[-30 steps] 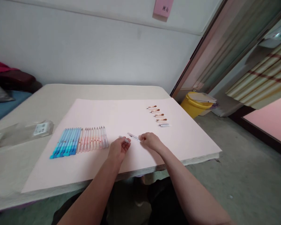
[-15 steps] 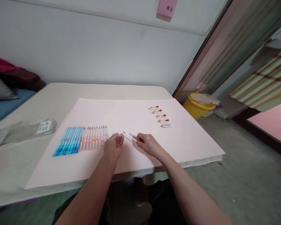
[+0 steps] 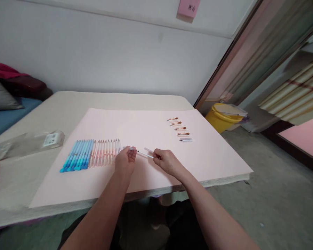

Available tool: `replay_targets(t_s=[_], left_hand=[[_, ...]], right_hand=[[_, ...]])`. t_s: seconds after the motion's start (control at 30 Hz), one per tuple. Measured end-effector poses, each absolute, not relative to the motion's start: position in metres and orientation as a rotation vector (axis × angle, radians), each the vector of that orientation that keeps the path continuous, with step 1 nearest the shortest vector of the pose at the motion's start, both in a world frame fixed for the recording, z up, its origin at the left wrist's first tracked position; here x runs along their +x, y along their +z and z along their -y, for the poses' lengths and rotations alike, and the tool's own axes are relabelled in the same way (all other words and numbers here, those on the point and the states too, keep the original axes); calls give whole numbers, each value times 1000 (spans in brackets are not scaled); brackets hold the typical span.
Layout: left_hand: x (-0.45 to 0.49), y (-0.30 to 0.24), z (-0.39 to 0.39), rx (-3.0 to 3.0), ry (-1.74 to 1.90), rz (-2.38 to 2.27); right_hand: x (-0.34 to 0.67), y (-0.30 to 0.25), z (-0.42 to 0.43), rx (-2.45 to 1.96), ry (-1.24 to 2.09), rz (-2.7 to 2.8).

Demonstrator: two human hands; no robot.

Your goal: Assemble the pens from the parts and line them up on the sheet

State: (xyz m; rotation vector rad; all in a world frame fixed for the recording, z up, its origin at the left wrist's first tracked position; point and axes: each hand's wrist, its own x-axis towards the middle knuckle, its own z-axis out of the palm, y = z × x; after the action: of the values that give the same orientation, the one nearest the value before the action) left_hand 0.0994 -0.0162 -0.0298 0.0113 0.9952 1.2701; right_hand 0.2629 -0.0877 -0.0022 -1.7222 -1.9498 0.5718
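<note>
My left hand [image 3: 125, 161] is closed in a pinch on a clear pen barrel [image 3: 131, 149] just above the pink sheet [image 3: 151, 166]. My right hand [image 3: 166, 161] pinches a thin pen refill [image 3: 145, 155] whose tip points at the barrel's end. Left of my hands lies a row of several blue pens [image 3: 78, 155] and several clear pink pens [image 3: 106, 152]. A short column of small pen tips and caps [image 3: 181, 130] sits farther back on the right.
The sheet covers a beige table [image 3: 67, 100]. A clear plastic package [image 3: 28, 142] lies at the table's left. A yellow bucket [image 3: 220, 118] stands on the floor at the right, beside a doorway. Cushions rest on a blue seat [image 3: 5, 111] at far left.
Both hands have shifted a little to the left, toward the pen row. The refill's tip has come up to the barrel held in my left hand.
</note>
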Motion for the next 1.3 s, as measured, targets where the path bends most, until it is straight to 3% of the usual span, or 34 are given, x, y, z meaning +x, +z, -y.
replay_targets(t_s=[1.3], left_hand=[[126, -34, 51, 447, 1114, -849]], right_hand=[[243, -12, 87, -1826, 457, 1914]])
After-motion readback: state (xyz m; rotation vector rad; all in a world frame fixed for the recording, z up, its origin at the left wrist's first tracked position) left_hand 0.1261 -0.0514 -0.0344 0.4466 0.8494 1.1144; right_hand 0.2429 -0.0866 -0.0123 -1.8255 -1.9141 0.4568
